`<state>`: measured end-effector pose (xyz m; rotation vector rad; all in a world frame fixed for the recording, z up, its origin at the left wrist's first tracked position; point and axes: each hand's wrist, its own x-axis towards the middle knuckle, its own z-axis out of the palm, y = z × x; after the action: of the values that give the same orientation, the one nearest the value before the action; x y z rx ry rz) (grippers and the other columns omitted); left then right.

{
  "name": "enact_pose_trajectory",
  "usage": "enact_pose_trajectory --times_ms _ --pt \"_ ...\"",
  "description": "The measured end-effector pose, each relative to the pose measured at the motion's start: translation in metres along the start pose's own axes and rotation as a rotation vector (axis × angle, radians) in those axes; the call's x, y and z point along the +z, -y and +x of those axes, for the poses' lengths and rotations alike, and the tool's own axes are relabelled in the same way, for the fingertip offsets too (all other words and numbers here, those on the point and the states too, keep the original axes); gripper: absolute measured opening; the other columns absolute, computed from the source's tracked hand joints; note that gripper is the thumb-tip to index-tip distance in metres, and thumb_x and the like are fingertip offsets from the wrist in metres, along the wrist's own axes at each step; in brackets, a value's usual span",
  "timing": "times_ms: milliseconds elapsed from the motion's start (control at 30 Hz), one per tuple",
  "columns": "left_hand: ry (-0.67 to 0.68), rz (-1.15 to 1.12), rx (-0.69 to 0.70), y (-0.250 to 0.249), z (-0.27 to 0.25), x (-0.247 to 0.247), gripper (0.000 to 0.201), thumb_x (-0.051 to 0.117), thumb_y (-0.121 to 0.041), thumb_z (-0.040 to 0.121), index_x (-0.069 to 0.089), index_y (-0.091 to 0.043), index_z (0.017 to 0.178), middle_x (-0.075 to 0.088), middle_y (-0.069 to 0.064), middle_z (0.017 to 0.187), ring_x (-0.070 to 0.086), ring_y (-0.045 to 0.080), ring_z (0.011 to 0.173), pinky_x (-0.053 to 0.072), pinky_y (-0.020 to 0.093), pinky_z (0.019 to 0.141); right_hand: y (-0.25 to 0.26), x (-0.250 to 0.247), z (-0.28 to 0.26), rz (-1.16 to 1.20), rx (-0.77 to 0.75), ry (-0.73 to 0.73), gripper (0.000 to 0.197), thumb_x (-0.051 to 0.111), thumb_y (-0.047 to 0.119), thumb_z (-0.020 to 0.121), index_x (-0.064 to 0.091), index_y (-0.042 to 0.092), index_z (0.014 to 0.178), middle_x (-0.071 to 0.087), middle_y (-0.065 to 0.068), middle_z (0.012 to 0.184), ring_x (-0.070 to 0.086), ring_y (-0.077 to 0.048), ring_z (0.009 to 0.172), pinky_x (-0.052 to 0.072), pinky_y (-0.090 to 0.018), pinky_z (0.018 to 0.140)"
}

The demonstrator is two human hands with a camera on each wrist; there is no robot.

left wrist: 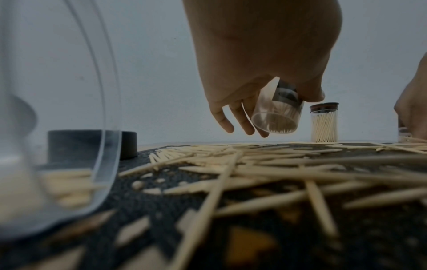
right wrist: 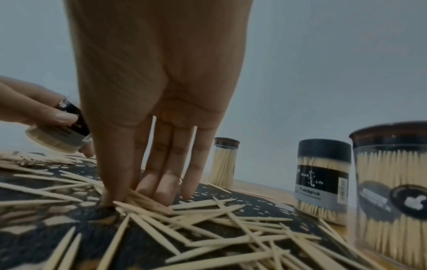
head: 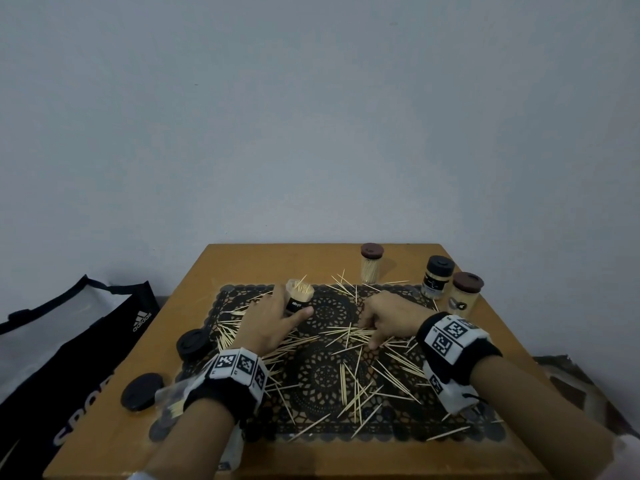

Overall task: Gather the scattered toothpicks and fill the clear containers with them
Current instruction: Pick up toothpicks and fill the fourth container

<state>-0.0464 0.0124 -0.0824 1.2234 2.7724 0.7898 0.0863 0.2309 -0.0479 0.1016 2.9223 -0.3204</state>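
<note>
Three capped containers point(head: 437, 276); two loose lids point(head: 192, 342); left hand point(head: 268, 323) grips a fourth container point(head: 298, 299)

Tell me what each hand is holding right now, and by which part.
Left hand grips the open toothpick container around its labelled side wall, tilted above the mat. Right hand pinches a small bunch of toothpicks at the fingertips.

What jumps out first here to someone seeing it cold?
The loose toothpicks strewn all over the black lace mat in the table's middle. Next, the left hand gripping an open, tilted container above the mat's far left, and the right hand with fingers down in the pile. Three lidded containers stand far right.
</note>
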Motion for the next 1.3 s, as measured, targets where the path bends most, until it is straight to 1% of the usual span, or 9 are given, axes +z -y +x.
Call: enact_pose_trajectory --times_ms 100,233,467,667,967,1067,1133,1233,1300 --pt "-0.004 -0.001 0.004 0.0 -0.001 0.001 0.064 0.043 -0.072 0.084 0.043 -0.016 0.115 0.062 -0.003 0.096 0.06 0.017 0.086 0.05 0.037 0.081 0.005 -0.003 -0.004 -0.009 0.005 -0.036 0.022 0.078 0.017 0.079 0.075 0.011 0.1 0.073 0.0 0.097 0.06 -0.008 0.08 0.05 -0.024 0.072" --pt "0.0 -0.005 0.003 0.001 -0.001 0.001 0.077 0.036 -0.078 0.077 0.042 -0.016 0.121 0.065 -0.002 0.098 0.061 0.018 0.087 0.05 0.039 0.083 0.012 -0.006 -0.011 -0.202 -0.02 -0.086 0.017 0.069 0.025 0.086 0.075 0.018 0.1 0.072 0.006 0.1 0.064 -0.011 0.09 0.039 -0.019 0.059" --pt "0.012 -0.015 0.01 0.001 -0.001 0.001 0.085 0.033 -0.08 0.075 0.041 -0.015 0.129 0.066 -0.002 0.1 0.062 0.018 0.089 0.05 0.042 0.086 0.021 -0.001 -0.011 -0.349 0.001 -0.124 0.012 0.063 0.025 0.085 0.068 0.018 0.093 0.064 0.004 0.092 0.059 -0.018 0.092 0.037 -0.027 0.064" --pt "0.017 -0.016 0.015 0.001 -0.002 0.001 0.084 0.035 -0.079 0.077 0.04 -0.015 0.131 0.065 -0.002 0.102 0.062 0.018 0.09 0.05 0.041 0.087 0.024 0.004 -0.007 -0.419 -0.024 -0.046 0.02 0.06 0.025 0.09 0.06 0.011 0.104 0.06 -0.006 0.106 0.058 -0.025 0.096 0.042 -0.033 0.071" --pt "0.019 -0.045 0.008 0.003 0.0 0.004 0.077 0.043 -0.074 0.082 0.038 -0.015 0.132 0.064 0.0 0.106 0.061 0.018 0.091 0.05 0.04 0.086 0.021 0.003 -0.007 -0.36 -0.062 -0.11 0.014 0.05 0.023 0.094 0.059 0.015 0.101 0.061 -0.002 0.1 0.057 -0.02 0.09 0.039 -0.029 0.068" --pt "-0.001 -0.071 0.015 0.003 0.001 0.005 0.07 0.051 -0.065 0.087 0.038 -0.016 0.134 0.063 0.001 0.114 0.06 0.017 0.096 0.049 0.038 0.087 0.018 -0.004 -0.004 -0.282 -0.055 -0.157 0.009 0.05 0.025 0.095 0.057 0.02 0.091 0.056 0.006 0.087 0.051 -0.014 0.079 0.035 -0.025 0.064" --pt "0.0 -0.067 0.018 0.002 0.001 0.005 0.066 0.054 -0.06 0.088 0.037 -0.016 0.134 0.062 0.002 0.119 0.06 0.018 0.099 0.049 0.036 0.088 0.016 -0.009 -0.002 -0.157 -0.044 -0.176 0.007 0.055 0.024 0.094 0.059 0.021 0.088 0.059 0.009 0.085 0.056 -0.011 0.079 0.038 -0.021 0.061" --pt "0.006 -0.062 0.032 0.002 0.001 0.005 0.065 0.058 -0.057 0.088 0.037 -0.015 0.134 0.061 0.003 0.124 0.059 0.018 0.106 0.047 0.033 0.089 0.015 -0.016 0.005 0.138 -0.013 -0.269 0.005 0.063 0.02 0.091 0.067 0.017 0.091 0.067 0.006 0.087 0.064 -0.012 0.082 0.053 -0.026 0.071" --pt "0.011 -0.093 0.034 0.002 0.001 0.006 0.064 0.058 -0.056 0.088 0.037 -0.015 0.133 0.06 0.002 0.126 0.058 0.017 0.106 0.045 0.029 0.087 0.022 -0.022 0.008 0.442 -0.02 -0.39 0.003 0.066 0.013 0.088 0.068 0.014 0.09 0.069 0.002 0.085 0.067 -0.013 0.079 0.056 -0.027 0.073"
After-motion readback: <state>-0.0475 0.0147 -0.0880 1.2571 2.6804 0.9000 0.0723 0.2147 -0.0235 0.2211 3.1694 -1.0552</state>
